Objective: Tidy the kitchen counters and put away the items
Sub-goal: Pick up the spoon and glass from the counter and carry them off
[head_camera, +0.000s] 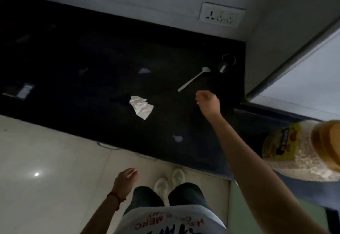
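Pretty dim kitchen here: glossy black stone counter (pixel 110 53) running across the frame, pale tiled floor (pixel 36 151) at lower left. A crumpled white tissue (pixel 141 107) sits mid-counter, a white plastic spoon (pixel 194 78) and a small steel cup (pixel 226 63) toward the upper right. The right hand (pixel 208 104) hovers near the spoon handle, fingers curled in, nothing in them. The left hand (pixel 126 178) hangs low, loose and empty. A clear jar (pixel 294 151) with a yellow label, unreadable, is at the right edge. White wall socket (pixel 221 14) up top.
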The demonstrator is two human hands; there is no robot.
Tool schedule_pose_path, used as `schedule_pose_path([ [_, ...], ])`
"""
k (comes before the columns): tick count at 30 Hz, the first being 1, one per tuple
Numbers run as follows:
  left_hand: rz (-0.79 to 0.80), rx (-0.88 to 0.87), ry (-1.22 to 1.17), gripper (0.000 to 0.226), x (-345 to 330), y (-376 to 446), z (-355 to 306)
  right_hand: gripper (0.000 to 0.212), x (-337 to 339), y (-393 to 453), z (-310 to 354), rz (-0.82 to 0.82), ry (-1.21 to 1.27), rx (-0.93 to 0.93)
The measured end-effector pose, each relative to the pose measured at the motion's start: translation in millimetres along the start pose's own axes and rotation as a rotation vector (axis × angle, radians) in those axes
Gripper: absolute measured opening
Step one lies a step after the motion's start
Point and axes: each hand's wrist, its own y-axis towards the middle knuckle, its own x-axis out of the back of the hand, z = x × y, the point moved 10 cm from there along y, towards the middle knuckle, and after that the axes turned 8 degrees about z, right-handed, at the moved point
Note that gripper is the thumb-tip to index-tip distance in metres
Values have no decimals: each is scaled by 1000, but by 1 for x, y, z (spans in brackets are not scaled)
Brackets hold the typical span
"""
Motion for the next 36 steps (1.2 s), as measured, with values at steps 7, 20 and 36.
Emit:
schedule_pose_path([
  [7,-103,77,-127,20,8,-1,14,38,8,85,15,-124,-301,-149],
  [20,-303,-145,-39,25,40,-44,-56,30,17,83,-7,-118,-258,-248],
  [36,23,-689,116,18,-72,56,-396,14,58,-16,-63,-220,101,-137],
])
